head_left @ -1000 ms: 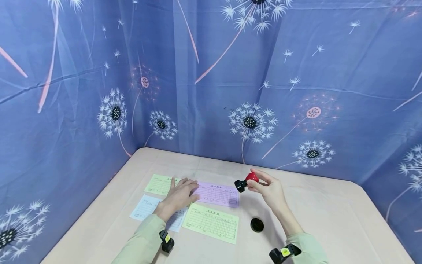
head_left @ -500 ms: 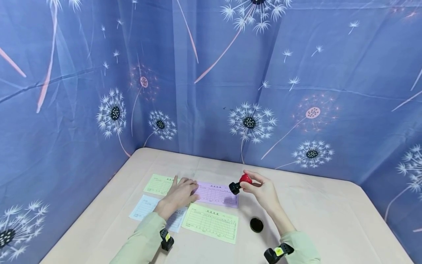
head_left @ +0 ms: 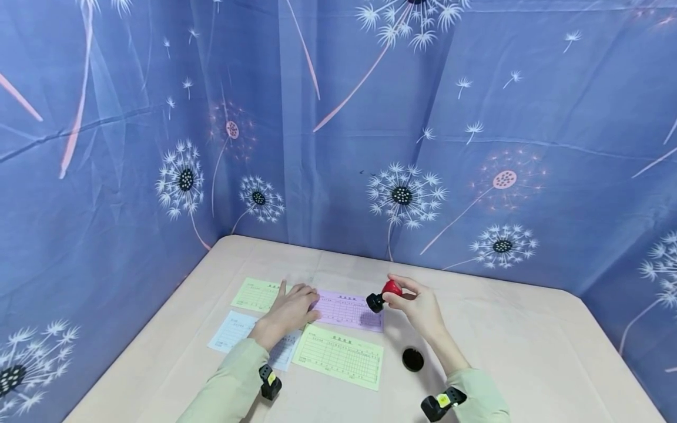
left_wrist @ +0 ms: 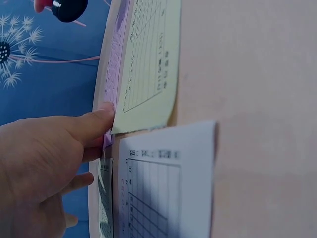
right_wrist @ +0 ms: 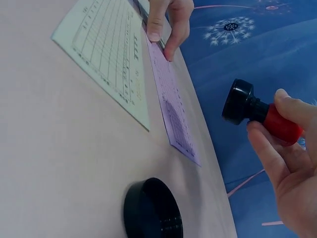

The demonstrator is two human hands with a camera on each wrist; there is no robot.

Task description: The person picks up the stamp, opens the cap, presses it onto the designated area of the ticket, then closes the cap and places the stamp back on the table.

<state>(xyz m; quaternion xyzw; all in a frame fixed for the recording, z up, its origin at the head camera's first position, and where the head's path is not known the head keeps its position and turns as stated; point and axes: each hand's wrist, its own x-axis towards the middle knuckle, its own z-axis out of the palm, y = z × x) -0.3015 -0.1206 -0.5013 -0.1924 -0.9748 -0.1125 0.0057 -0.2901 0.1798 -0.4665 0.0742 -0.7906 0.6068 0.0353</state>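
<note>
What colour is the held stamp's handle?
The handle is red, seen best in the right wrist view.

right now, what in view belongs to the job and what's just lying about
Probably in the job:
red-handled black round stamp, in right hand
purple paper slip, touched by left hand

Seemingly lying about:
round black cap
near green paper slip
far green paper slip
pale blue paper slip
</note>
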